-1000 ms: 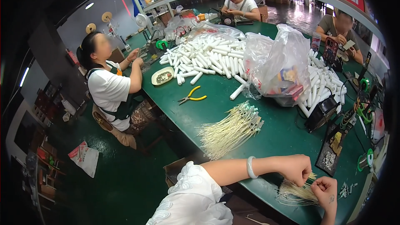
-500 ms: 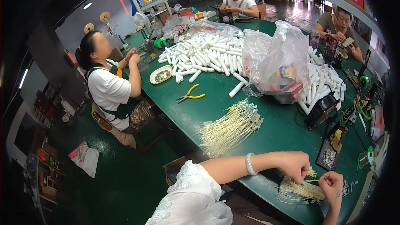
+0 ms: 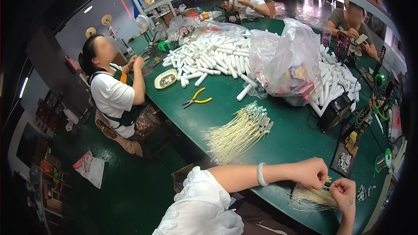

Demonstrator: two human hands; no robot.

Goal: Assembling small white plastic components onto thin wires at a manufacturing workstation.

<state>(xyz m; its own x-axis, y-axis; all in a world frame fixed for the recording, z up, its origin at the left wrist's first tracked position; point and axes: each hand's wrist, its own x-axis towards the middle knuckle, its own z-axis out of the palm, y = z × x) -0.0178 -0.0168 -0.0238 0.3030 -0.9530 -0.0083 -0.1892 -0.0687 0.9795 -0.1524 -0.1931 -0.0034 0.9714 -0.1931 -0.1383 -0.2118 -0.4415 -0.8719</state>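
Over the near right edge of the table, my left hand comes across with its fingers pinched together. Close by it on the right, my right hand is pinched as well, the two sets of fingertips almost meeting. Whatever sits in the fingertips is too small and hidden to make out. Under both hands lies a bunch of thin cream wires, partly covered by them. Several small grey pieces are scattered right of my right hand. A larger bundle of cream wires with small boards at one end rests farther left.
Yellow-handled pliers and a dish of small parts lie on the green table. Beyond are heaped white tubes, a clear plastic bag, a black device and a solder spool. Co-workers sit around.
My left hand has shifted slightly right and its fingers have lifted a little off the wires. My right hand has barely moved; both stay pinched. The view has moved slightly.
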